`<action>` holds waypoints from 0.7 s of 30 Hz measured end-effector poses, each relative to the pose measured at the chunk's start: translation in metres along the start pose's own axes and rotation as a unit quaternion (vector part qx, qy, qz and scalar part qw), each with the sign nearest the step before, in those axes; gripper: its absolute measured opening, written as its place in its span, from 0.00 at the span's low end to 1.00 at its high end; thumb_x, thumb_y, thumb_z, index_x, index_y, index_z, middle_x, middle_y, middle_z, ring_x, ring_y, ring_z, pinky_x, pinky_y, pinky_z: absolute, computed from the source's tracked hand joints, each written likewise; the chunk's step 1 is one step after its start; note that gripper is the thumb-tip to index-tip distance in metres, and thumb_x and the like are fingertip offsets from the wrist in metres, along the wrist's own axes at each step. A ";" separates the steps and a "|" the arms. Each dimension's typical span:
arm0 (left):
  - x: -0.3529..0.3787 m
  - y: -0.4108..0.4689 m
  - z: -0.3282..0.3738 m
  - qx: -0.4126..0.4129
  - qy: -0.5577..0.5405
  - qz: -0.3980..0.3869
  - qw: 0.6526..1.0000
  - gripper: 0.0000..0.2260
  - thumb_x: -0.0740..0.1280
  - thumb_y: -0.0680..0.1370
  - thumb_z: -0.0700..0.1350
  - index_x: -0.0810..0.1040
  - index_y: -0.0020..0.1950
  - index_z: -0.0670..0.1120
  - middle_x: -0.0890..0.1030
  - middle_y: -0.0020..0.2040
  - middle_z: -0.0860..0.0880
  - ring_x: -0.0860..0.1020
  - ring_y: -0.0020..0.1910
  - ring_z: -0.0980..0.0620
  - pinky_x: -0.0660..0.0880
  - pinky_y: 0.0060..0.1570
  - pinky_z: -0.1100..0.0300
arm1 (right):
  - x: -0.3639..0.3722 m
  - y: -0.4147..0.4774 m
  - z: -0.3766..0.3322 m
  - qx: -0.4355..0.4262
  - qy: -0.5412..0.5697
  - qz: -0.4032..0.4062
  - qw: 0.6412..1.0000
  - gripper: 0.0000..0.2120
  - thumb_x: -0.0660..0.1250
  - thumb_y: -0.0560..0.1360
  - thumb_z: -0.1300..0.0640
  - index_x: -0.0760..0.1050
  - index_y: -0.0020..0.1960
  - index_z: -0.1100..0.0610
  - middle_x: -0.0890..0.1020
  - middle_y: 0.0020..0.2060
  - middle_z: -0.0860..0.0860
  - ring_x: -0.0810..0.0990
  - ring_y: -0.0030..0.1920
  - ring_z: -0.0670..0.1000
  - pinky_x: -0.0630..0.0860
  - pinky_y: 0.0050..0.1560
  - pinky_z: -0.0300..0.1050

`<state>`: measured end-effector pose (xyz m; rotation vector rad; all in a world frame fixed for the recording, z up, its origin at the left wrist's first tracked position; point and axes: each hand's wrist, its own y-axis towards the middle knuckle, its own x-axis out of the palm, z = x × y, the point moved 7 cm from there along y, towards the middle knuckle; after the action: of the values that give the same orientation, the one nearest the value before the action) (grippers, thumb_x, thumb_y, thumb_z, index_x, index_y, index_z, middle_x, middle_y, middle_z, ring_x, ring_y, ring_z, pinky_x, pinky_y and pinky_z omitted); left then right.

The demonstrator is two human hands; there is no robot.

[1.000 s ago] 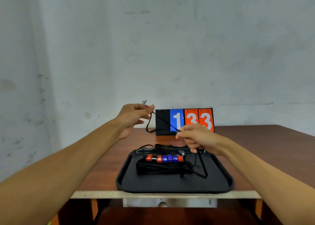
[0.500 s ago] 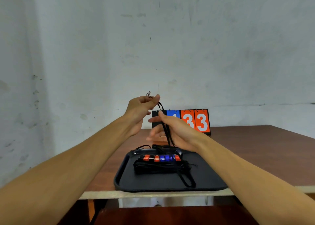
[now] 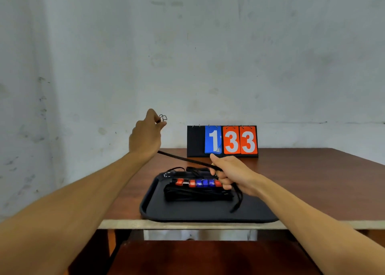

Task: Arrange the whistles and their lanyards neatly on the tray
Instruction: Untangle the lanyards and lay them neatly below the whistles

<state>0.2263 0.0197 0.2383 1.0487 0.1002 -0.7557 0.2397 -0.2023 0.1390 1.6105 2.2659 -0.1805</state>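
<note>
Straightening step: your left hand (image 3: 145, 137) and right hand (image 3: 229, 174) pinch a black cord lanyard (image 3: 183, 159) taut; next, probably fold it onto the black plastic tray (image 3: 158, 208) below them.

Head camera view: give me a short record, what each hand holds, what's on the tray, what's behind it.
left hand: pinches lanyard clip end, raised
right hand: grips same lanyard above tray
lanyard: taut between hands, tail hanging toward tray
tray: red and blue whistles in row, bundled lanyards on near side
behind: flip scoreboard showing 1 33
</note>
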 end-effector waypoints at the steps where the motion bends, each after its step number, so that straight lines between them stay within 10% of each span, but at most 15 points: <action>1: -0.002 -0.002 0.000 0.025 0.056 0.011 0.998 0.08 0.60 0.81 0.48 0.68 0.50 0.44 0.74 0.34 0.46 0.74 0.34 0.42 0.70 0.35 0.51 | -0.005 -0.002 0.005 0.003 -0.024 0.009 1.000 0.21 0.54 0.81 0.45 0.72 0.39 0.59 0.63 0.24 0.48 0.59 0.24 0.46 0.62 0.25 0.37; 10: 0.048 -0.045 0.031 0.070 -0.122 -0.261 0.955 0.06 0.66 0.78 0.48 0.72 0.53 0.49 0.72 0.29 0.49 0.69 0.30 0.50 0.67 0.33 0.62 | -0.014 -0.006 -0.002 -0.015 -0.048 0.023 0.998 0.20 0.52 0.81 0.43 0.73 0.45 0.58 0.63 0.24 0.47 0.59 0.23 0.45 0.60 0.25 0.38; 13: 0.067 -0.070 0.048 0.126 -0.064 -0.354 0.925 0.28 0.64 0.79 0.49 0.54 0.74 0.50 0.71 0.29 0.48 0.68 0.27 0.54 0.68 0.31 0.62 | -0.002 -0.006 -0.014 -0.024 -0.068 -0.009 0.997 0.27 0.48 0.78 0.35 0.71 0.43 0.57 0.61 0.25 0.47 0.58 0.23 0.45 0.59 0.24 0.38; 21: 0.067 -0.087 0.068 0.161 -0.083 -0.390 0.903 0.39 0.66 0.78 0.46 0.39 0.77 0.52 0.82 0.37 0.51 0.79 0.34 0.55 0.75 0.39 0.67 | 0.012 -0.012 -0.024 -0.054 -0.096 -0.031 0.993 0.29 0.50 0.77 0.33 0.65 0.30 0.55 0.63 0.23 0.49 0.58 0.22 0.46 0.59 0.24 0.38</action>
<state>0.2050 -0.0937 0.1805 1.2572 0.2640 -1.6302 0.2203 -0.1884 0.1556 1.4060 2.1423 -0.2162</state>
